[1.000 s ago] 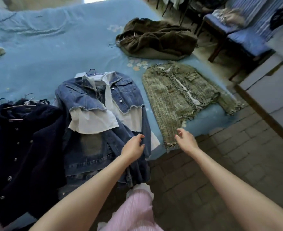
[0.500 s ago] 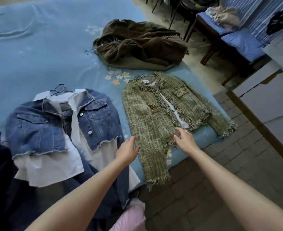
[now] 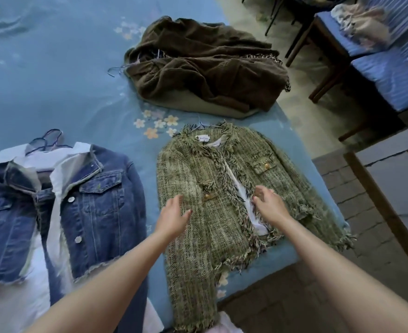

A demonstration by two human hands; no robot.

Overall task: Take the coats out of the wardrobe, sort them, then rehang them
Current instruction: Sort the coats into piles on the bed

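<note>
Blue bedspread (image 3: 54, 75) with a small flower print (image 3: 156, 124) covers the bed; blue-cushioned wooden chairs (image 3: 388, 78) stand off right, one holding pale crumpled cloth (image 3: 364, 25), on brick floor (image 3: 356, 236).

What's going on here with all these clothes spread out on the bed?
A person is sorting coats laid out on a blue bedspread. Both hands reach over the green tweed jacket: the left hand hovers open above its front, and the right hand is at the fringed front opening. A denim jacket over a white shirt lies beside it on hangers, and a brown coat is heaped further back.
</note>
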